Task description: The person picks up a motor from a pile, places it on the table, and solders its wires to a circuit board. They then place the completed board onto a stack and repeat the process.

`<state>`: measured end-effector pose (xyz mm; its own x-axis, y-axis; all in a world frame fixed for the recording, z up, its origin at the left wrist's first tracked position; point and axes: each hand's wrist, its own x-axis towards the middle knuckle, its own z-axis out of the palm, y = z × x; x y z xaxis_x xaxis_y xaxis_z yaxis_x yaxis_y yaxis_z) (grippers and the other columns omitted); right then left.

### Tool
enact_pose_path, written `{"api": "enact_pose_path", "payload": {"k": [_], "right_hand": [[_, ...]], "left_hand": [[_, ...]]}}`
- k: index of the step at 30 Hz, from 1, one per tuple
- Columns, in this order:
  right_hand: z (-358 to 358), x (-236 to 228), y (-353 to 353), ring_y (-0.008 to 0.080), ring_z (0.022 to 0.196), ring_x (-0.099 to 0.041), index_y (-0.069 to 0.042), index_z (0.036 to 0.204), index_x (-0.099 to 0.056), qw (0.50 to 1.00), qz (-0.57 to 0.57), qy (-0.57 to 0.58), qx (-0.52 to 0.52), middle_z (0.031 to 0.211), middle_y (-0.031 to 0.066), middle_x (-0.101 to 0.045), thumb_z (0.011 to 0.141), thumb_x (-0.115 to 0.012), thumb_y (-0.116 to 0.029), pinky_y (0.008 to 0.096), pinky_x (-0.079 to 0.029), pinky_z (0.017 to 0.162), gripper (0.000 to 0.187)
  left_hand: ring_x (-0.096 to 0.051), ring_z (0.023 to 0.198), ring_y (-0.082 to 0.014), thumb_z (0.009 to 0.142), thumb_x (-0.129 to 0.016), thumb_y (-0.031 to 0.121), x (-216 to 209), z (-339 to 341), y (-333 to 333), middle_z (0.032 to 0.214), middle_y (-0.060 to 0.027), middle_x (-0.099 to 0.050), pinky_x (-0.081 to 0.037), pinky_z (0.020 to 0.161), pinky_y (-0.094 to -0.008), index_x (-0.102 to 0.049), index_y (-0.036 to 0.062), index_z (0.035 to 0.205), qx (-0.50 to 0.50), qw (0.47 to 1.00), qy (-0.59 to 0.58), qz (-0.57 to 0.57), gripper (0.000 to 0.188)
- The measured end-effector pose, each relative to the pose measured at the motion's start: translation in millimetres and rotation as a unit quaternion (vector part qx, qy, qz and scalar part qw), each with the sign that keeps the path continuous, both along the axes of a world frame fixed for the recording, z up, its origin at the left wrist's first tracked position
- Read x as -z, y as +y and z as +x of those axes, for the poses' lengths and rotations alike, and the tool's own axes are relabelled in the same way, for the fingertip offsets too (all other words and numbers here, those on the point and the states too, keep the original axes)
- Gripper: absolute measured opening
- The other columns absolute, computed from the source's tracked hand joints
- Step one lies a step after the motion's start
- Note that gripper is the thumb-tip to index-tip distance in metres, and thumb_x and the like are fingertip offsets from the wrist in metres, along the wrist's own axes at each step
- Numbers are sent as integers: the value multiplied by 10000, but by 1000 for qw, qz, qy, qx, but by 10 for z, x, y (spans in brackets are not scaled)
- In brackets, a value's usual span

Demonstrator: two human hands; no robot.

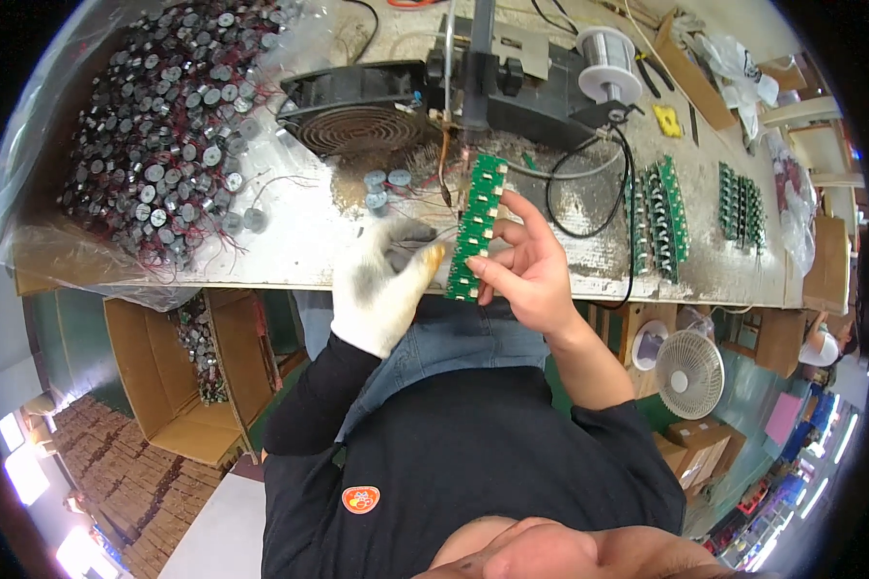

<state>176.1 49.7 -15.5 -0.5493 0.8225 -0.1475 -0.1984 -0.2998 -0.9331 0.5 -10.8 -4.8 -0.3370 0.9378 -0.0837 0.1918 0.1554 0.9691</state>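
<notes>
My right hand (526,265) pinches a long green circuit board strip (476,232) with a row of small pale connectors, tilted slightly over the table's front edge. To its left, my left hand (381,285), in a white glove with stained fingertips, is closed close beside the board. A thin wire shows at its fingertips; the rest of what it holds is hidden. Just above the fingers, a soldering iron tip (445,196) hangs down from a stand (477,77) at the board's left edge. Several small round grey motors (386,181) with thin wires lie beyond my left hand.
A big heap of wired motors (164,145) lies on plastic at the left. Behind stand a black fan (357,125) and a solder wire spool (608,58). A black cable (589,234) loops at right, before stacked green boards (658,222). A cardboard box (164,376) stands below left.
</notes>
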Motion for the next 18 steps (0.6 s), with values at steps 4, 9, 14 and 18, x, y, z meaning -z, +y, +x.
{"api": "enact_pose_path", "payload": {"k": [4, 9, 14, 18], "right_hand": [[39, 25, 38, 137, 614, -613, -27, 1427, -223, 999, -5, -36, 31, 1085, 166, -568, 841, -611, 52, 228, -505, 470, 708], [23, -6, 58, 134, 691, -608, -16, 1440, -173, 998, 30, -23, 43, 1148, 169, -536, 830, -599, 68, 213, -505, 489, 749], [-35, -40, 62, 141, 730, -613, 4, 1444, -151, 998, 41, -37, 33, 1150, 166, -526, 795, -617, 100, 220, -514, 497, 805], [-44, -21, 51, 135, 718, -612, 8, 1437, -161, 998, 49, -39, 30, 1165, 175, -526, 792, -618, 102, 221, -510, 492, 797]], "left_hand": [[-626, 852, -210, 715, -718, 28, 71, -172, -207, 1056, -143, -579, -514, 744, -298, -584, -12, 1009, -11, 984, 155, 87, 326], [-575, 618, -130, 673, -729, -8, -7, -749, -230, 1048, -124, -592, -498, 623, -261, -599, 3, 971, -101, 938, 296, 146, 326], [-638, 870, -269, 728, -716, 100, -182, -1189, -99, 1066, -112, -621, -514, 746, -319, -614, 53, 1027, -124, 898, 416, 67, 319], [-644, 809, -299, 789, -559, 55, -132, -1280, 123, 936, -115, -636, -511, 693, -381, -572, 98, 993, 21, 844, 535, 40, 209]]}}
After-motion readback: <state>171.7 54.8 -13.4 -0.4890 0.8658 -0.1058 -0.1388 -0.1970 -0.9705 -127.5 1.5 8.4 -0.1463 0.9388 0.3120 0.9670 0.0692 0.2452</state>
